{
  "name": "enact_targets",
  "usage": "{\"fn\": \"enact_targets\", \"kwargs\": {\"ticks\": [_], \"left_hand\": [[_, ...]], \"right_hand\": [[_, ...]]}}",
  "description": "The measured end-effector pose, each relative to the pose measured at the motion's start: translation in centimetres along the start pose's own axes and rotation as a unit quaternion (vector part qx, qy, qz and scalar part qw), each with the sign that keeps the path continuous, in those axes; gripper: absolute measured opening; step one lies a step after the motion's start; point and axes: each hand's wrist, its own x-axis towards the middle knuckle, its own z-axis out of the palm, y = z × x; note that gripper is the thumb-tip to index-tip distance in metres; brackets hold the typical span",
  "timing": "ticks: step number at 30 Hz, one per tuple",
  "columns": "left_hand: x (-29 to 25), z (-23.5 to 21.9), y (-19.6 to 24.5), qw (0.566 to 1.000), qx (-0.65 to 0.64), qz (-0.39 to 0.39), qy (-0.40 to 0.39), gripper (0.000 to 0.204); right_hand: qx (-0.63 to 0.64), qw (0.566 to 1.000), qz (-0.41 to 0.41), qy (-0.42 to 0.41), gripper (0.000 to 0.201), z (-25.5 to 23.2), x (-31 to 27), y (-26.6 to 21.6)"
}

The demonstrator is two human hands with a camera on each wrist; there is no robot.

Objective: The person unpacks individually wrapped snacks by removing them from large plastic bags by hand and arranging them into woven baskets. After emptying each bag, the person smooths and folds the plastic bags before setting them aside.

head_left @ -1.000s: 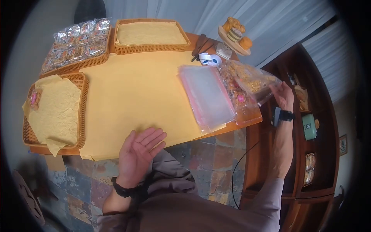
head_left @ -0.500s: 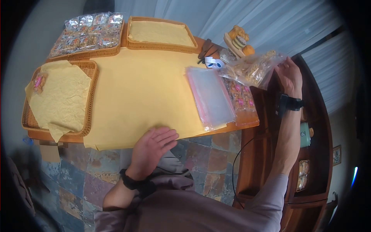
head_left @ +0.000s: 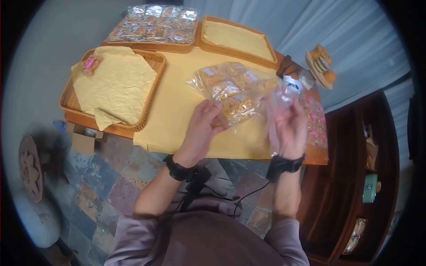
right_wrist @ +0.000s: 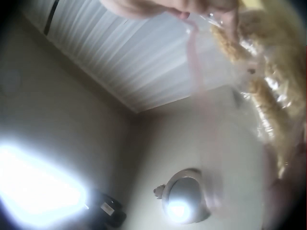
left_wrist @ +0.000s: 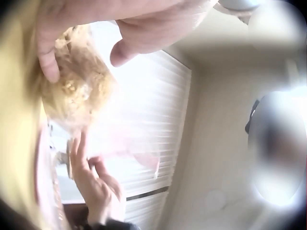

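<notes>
A clear plastic bag of golden packaged snacks [head_left: 233, 86] is held over the yellow paper between both hands. My left hand [head_left: 199, 131] grips its near left side; in the left wrist view the thumb and a finger [left_wrist: 49, 64] lie on either side of the bag. My right hand [head_left: 290, 131] pinches the bag's loose pink-edged end, which hangs blurred beside the fingers. In the right wrist view the pink strip [right_wrist: 194, 62] trails down from that hand. The right hand and bag hide the stack of flat bags in the head view.
A wicker tray [head_left: 162, 66] lined with crumpled paper holds one small pink-labelled pack [head_left: 92, 64]. Behind stand a tray of silvery packs [head_left: 155, 26] and a paper-lined tray [head_left: 239, 37]. Pink-labelled packs [head_left: 316, 119] lie at the right, near a tape dispenser [head_left: 291, 84] and bread display [head_left: 320, 66].
The right hand has brought the snack bag from the table's right end leftward to the middle. The left hand, earlier free with fingers extended, has come up to the bag and grips it.
</notes>
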Motion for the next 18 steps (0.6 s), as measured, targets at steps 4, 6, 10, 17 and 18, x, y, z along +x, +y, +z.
{"fn": "enact_targets", "kwargs": {"ticks": [4, 6, 10, 17, 18], "left_hand": [[0.8, -3.0, 2.2, 0.951, 0.271, 0.121, 0.081, 0.058], [0.8, -3.9, 2.5, 0.940, 0.311, 0.113, 0.087, 0.057], [1.0, -5.1, 1.0, 0.881, 0.391, 0.249, 0.099, 0.047], [0.5, -5.6, 1.4, 0.865, 0.379, 0.303, 0.130, 0.032], [0.5, -5.7, 1.4, 0.864, 0.385, 0.295, 0.135, 0.031]], "right_hand": [[-0.040, 0.995, -0.018, 0.084, 0.024, -4.3, -3.1, 6.0], [-0.086, 0.993, 0.023, 0.076, 0.026, -5.3, -5.0, 7.8], [-0.150, 0.984, 0.068, 0.062, 0.024, -3.5, -9.1, 7.0], [-0.291, 0.946, 0.081, -0.120, 0.029, -2.2, -12.8, 3.8], [-0.249, 0.944, 0.108, -0.188, 0.031, -0.8, -13.3, 3.6]]}}
